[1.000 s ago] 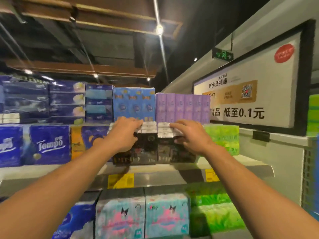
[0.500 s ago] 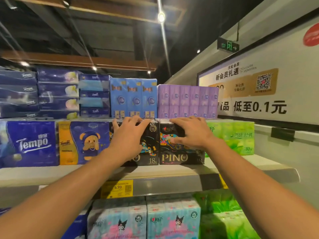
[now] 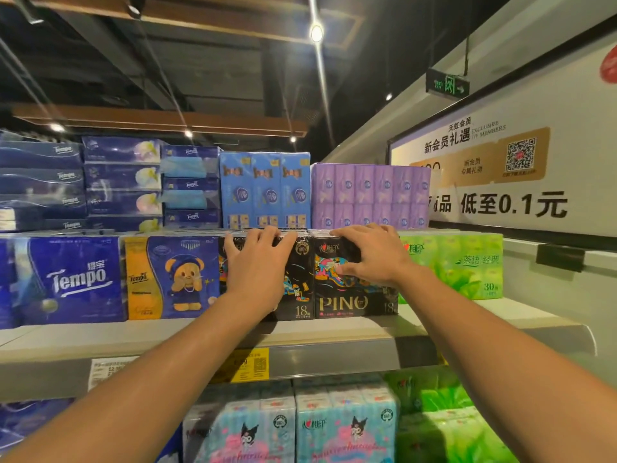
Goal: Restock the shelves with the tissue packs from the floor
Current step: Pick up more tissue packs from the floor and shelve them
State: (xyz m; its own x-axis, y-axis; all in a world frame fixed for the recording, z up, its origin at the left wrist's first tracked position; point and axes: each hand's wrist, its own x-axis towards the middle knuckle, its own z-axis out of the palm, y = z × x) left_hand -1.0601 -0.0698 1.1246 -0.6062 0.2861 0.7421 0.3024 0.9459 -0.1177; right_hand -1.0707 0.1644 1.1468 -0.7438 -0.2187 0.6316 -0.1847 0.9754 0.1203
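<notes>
Two black PINO tissue packs stand side by side on the grey shelf [image 3: 334, 332]. My left hand [image 3: 257, 265] lies flat on the front of the left black pack [image 3: 300, 282], fingers hooked over its top edge. My right hand [image 3: 370, 255] rests on the upper front of the right black pack [image 3: 347, 299], fingers spread over its top. Both packs stand upright on the shelf board, pressed between a blue bear pack [image 3: 173, 275] and a green pack [image 3: 457, 265].
Blue Tempo packs [image 3: 73, 279] fill the shelf's left. Above stand light blue packs [image 3: 263, 188], purple packs [image 3: 370, 195] and dark blue boxes [image 3: 120, 182]. Below the shelf lie pastel cartoon packs [image 3: 344, 426] and green packs [image 3: 444, 419]. A white poster wall [image 3: 500, 182] closes the right.
The black packs went from tilted, tops towards me, to upright on the shelf. My hands slid from their tops onto their fronts and now press on them; the view has drawn closer.
</notes>
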